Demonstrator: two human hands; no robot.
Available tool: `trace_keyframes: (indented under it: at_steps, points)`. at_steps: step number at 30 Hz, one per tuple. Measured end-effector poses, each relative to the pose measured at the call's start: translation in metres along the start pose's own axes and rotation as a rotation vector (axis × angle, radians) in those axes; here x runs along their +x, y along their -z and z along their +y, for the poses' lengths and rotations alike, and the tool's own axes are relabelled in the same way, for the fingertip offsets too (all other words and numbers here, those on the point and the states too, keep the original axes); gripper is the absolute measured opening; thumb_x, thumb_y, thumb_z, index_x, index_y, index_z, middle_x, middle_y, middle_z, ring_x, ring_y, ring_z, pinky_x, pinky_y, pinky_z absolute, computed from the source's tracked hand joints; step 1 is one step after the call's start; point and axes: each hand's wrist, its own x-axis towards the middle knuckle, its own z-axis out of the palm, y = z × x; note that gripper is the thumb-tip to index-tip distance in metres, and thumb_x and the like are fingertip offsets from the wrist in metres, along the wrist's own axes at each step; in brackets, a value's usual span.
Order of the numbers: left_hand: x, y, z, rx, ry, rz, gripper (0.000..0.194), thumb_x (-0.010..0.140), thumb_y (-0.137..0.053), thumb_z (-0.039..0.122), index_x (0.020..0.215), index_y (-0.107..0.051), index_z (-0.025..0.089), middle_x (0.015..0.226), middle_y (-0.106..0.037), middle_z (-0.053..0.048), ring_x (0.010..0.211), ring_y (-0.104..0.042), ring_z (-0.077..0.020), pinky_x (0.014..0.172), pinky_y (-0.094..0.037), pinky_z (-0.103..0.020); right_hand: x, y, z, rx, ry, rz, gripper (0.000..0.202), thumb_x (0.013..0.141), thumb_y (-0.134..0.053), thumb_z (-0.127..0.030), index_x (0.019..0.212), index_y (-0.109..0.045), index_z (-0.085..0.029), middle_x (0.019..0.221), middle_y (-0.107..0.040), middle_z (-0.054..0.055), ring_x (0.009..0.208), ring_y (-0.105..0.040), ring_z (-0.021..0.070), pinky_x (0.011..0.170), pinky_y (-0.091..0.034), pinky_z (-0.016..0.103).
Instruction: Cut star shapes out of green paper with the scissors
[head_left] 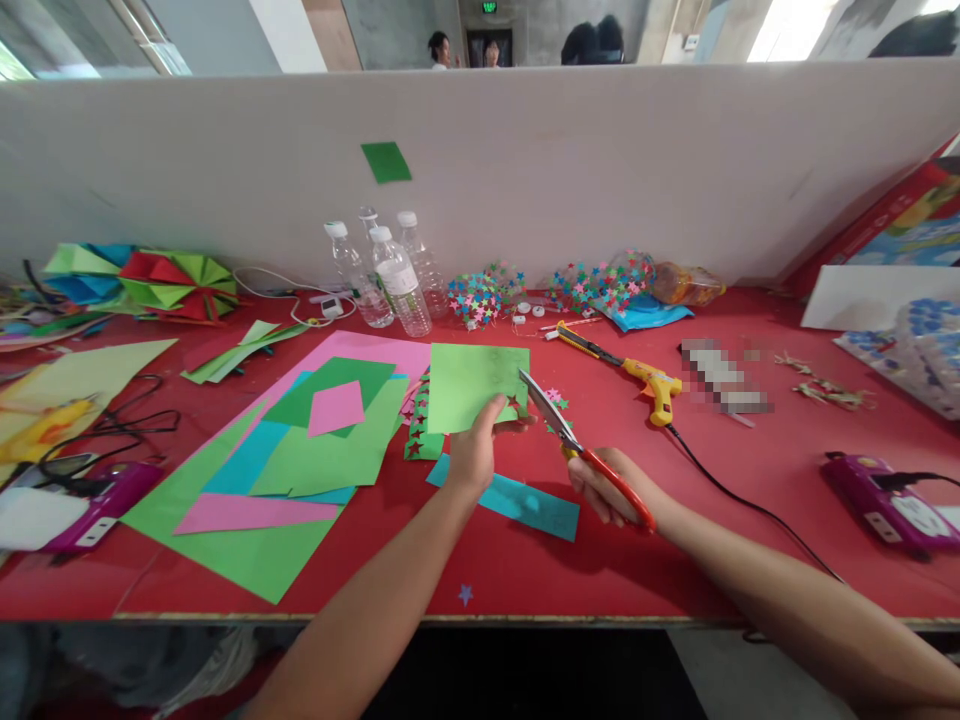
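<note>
Head view: our left hand (474, 455) is pinching light green paper (469, 385), our right fingers (600, 475) are curling around red-handled scissors (559, 420)

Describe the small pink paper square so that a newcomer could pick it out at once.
On the red table, left of the left hand, lies a spread of coloured paper. Upon it sits a dark green sheet, with the pink piece on top. It is small and squarish, unlike the long, narrow pink strip nearer the table's front edge.
</note>
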Motion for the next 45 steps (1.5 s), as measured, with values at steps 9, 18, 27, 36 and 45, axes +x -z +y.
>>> trace_keyframes:
  at_steps: [9, 18, 27, 36, 45]
  points:
    - [0.012, 0.001, 0.014, -0.228, 0.003, -0.118, 0.021, 0.062, -0.075, 0.025, 0.075, -0.062, 0.015, 0.062, -0.062, 0.003, 0.051, -0.054, -0.0056, 0.046, -0.038, -0.018, 0.005, 0.003, 0.005, -0.049, -0.038, 0.02, 0.048, 0.078, -0.049, -0.066, 0.064, -0.047, -0.02, 0.034, -0.044, -0.007, 0.026, -0.036, 0.0065, 0.03, -0.027, 0.018]
    - [0.015, 0.002, 0.01, -0.308, 0.032, -0.131, 0.021, 0.061, -0.077, 0.023, 0.076, -0.064, 0.016, 0.066, -0.064, 0.002, 0.051, -0.055, -0.0056, 0.046, -0.04, -0.017, 0.005, 0.006, 0.007, -0.111, -0.061, 0.034, 0.044, 0.08, -0.049, -0.063, 0.065, -0.047, -0.021, 0.035, -0.044, -0.005, 0.026, -0.035, 0.0083, 0.031, -0.029, 0.021]
    - [0.015, 0.006, 0.007, -0.112, -0.066, -0.179, 0.02, 0.075, -0.067, 0.03, 0.063, -0.059, 0.016, 0.055, -0.059, 0.001, 0.039, -0.044, -0.0046, 0.039, -0.03, -0.02, 0.004, 0.01, 0.008, -0.12, -0.067, 0.017, 0.044, 0.078, -0.053, -0.063, 0.064, -0.049, -0.022, 0.037, -0.045, -0.004, 0.028, -0.035, 0.0081, 0.032, -0.03, 0.022]
    - [0.014, 0.009, 0.01, -0.017, -0.118, -0.161, 0.022, 0.075, -0.067, 0.03, 0.06, -0.057, 0.017, 0.052, -0.055, 0.003, 0.041, -0.043, -0.0044, 0.041, -0.03, -0.02, 0.001, 0.01, 0.007, -0.1, -0.045, 0.017, 0.041, 0.079, -0.054, -0.059, 0.066, -0.051, -0.02, 0.037, -0.045, -0.006, 0.028, -0.036, 0.0068, 0.032, -0.03, 0.02]
    - [0.014, 0.013, 0.016, 0.134, -0.196, -0.127, 0.026, 0.074, -0.065, 0.029, 0.053, -0.056, 0.017, 0.049, -0.053, 0.003, 0.042, -0.043, -0.0048, 0.042, -0.03, -0.021, 0.0, 0.013, 0.009, -0.124, 0.006, -0.009, 0.051, 0.077, -0.052, -0.068, 0.072, -0.053, -0.018, 0.04, -0.046, -0.006, 0.03, -0.037, 0.0069, 0.033, -0.032, 0.02]
